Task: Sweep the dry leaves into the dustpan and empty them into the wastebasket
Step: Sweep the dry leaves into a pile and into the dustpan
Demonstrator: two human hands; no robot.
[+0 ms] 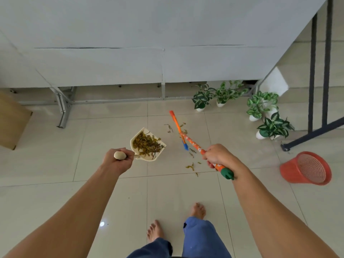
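My left hand (119,161) grips the handle of a cream dustpan (137,141), which is held above the floor with a heap of dry leaves (148,145) in it. My right hand (218,155) grips the orange patterned handle of a broom (193,144); its green end cap sticks out behind my wrist. An orange and blue broom head (177,127) reaches toward the wall. Scattered dry leaves (190,166) lie on the tiles between the dustpan and my right hand. A red mesh wastebasket (305,168) stands tilted at the right.
Several potted plants (260,107) in white pots line the far right by a staircase with dark railing posts (312,71). A grey panel on a metal frame (63,108) runs along the back. A cardboard box (11,120) sits at the left. My bare feet (155,230) stand below.
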